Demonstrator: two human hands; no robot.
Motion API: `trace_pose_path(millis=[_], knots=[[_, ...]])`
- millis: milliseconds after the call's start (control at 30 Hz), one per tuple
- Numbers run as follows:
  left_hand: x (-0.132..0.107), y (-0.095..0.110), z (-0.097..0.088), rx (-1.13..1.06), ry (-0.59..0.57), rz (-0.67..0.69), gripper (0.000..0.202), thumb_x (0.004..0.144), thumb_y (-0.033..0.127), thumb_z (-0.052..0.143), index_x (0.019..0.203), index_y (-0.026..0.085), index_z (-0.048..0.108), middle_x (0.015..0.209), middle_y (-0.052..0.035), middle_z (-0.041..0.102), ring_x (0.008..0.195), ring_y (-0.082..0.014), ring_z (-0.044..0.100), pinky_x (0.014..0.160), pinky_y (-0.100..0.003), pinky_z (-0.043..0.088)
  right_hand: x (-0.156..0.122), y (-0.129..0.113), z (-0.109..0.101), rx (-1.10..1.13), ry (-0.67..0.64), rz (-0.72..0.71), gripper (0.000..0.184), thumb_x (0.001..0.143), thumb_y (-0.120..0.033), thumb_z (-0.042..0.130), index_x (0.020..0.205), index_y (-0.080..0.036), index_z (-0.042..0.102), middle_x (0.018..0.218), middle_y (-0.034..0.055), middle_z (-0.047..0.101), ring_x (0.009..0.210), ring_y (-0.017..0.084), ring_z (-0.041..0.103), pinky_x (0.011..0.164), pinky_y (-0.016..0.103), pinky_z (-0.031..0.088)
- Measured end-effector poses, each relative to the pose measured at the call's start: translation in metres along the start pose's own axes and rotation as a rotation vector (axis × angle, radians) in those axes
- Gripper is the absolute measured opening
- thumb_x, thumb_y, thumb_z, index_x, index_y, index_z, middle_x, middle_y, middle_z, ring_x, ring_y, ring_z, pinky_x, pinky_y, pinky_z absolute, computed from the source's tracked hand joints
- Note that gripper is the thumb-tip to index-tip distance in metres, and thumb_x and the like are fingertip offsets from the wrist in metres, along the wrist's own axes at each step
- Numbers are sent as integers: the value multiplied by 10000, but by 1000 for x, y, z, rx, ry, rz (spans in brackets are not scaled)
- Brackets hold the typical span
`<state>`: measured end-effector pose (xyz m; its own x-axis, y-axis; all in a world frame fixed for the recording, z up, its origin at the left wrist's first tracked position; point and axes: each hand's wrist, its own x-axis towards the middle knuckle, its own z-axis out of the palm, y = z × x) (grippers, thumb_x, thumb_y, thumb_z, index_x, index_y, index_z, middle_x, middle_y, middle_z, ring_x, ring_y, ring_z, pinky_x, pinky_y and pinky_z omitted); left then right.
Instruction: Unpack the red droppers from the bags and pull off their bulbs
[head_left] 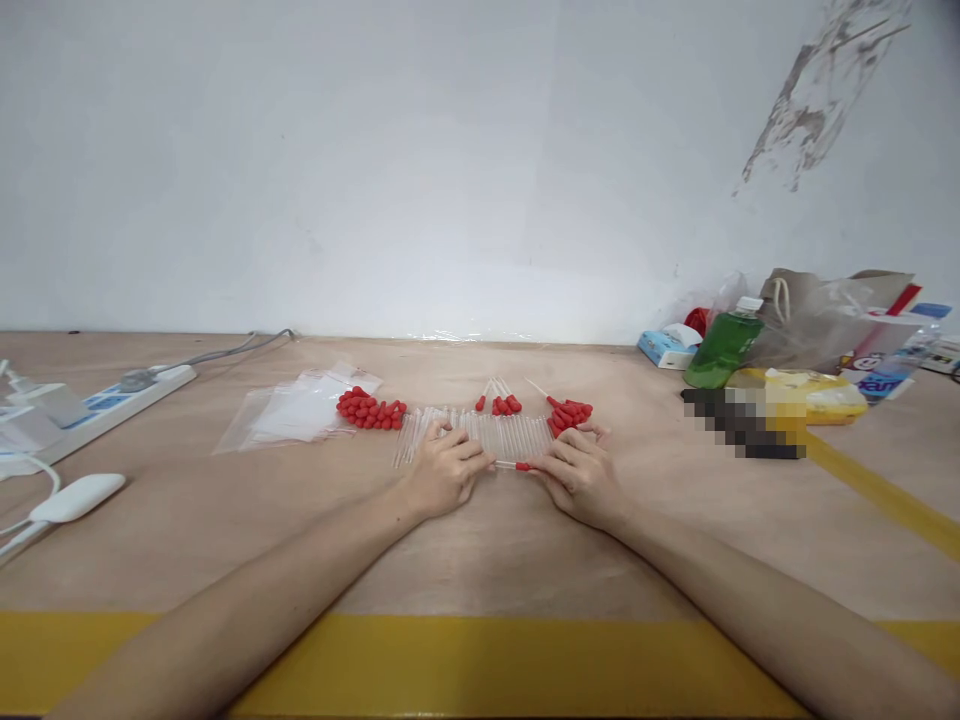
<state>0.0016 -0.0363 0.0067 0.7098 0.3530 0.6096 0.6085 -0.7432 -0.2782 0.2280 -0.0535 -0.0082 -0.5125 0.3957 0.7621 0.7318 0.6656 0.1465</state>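
My left hand (444,472) pinches a thin clear glass dropper tube (505,464) near its left end. At the tube's right end sits a red rubber bulb (523,466), gripped by the fingertips of my right hand (586,478). Just behind both hands lies a row of loose clear glass tubes (517,435), partly hidden by my left hand. Droppers with red bulbs (506,404) lie beyond that row. A heap of red bulbs (574,412) is behind my right hand, and another red-bulb pile (369,410) is to the left of the tubes.
Clear plastic bags (300,408) lie left of the red pile. Farther left are a power strip (112,405) and a white plug-like device (79,497). A green bottle (724,347), tissue pack (666,347) and yellow packet (817,395) stand at the right. A wall (450,180) closes the back.
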Motion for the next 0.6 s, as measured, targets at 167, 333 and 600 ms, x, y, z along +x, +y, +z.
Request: trace_pose_path(millis=[167,333,600], knots=[[-1,1,3,0,3,23,175,850,196,437,851,216,610,669,4,619,680,-146,498,733,-362,298,-1,-1,-1,31,-16,-49,139,778,-188,535,806,-251,656,611,-8,571,689,149,465,805,376,287],[-20,-25,0,51,60,-87,174,841,178,445,807,197,615,681,-14,610,689,-153,508,729,-356,324,-11,31,-9,35,13,69,123,777,-190,540,747,-234,651,658,-13,601,719,143,512,861,405,283],[-22,-41,17,-83,115,-284,326,860,124,344,1135,138,519,844,-72,509,735,-147,499,636,-255,422,-8,75,-6,326,223,488,214,785,-242,514,941,-192,652,827,55,578,766,153,537,683,293,438]])
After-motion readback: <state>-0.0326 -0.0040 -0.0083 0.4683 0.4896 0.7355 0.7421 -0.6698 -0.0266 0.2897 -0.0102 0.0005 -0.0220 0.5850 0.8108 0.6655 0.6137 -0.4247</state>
